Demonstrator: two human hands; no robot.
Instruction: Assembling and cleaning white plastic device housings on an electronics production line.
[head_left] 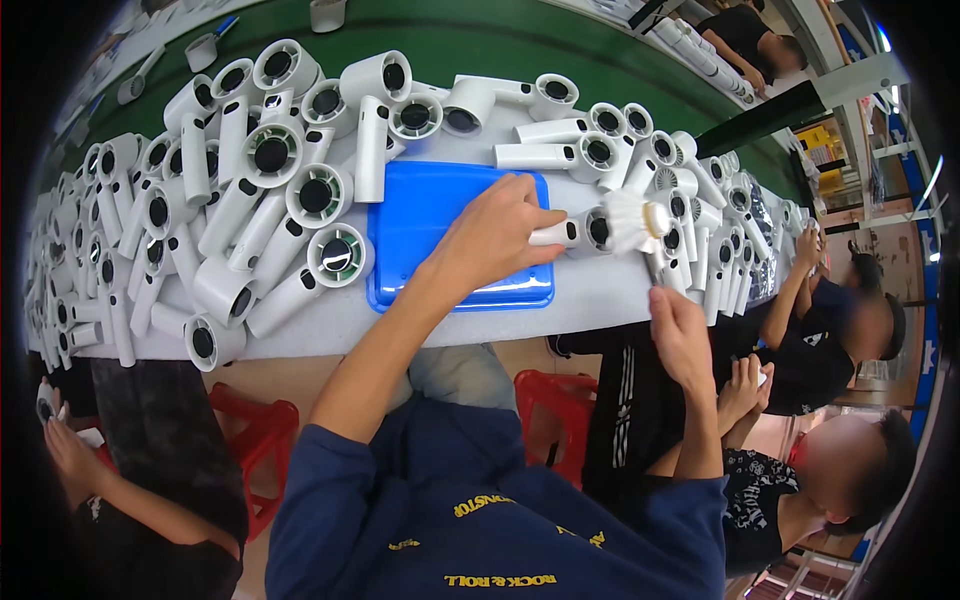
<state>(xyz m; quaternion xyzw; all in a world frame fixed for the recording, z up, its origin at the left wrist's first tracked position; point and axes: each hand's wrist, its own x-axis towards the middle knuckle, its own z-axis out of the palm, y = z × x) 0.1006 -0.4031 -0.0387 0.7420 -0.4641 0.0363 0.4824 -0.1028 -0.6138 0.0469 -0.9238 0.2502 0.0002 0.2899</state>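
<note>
My left hand (pixel 500 228) is closed round the handle of a white handheld fan (pixel 552 235), over a blue plastic tray (pixel 420 185). The fan's round head points to the right, past the tray's edge. In my right hand (pixel 680 325) is the handle of a brush with fluffy white bristles (pixel 628 225). Those bristles are at the fan's head and hide part of it; whether they touch it I cannot tell. Bristles and fan head look slightly blurred.
White handheld fans (pixel 270 155) lie heaped left of the tray, with another heap (pixel 700 220) to its right. Behind runs a green surface (pixel 430 35). Co-workers sit on both sides, one's hands (pixel 745 390) close by my right arm. Red stools (pixel 262 425) stand below the table edge.
</note>
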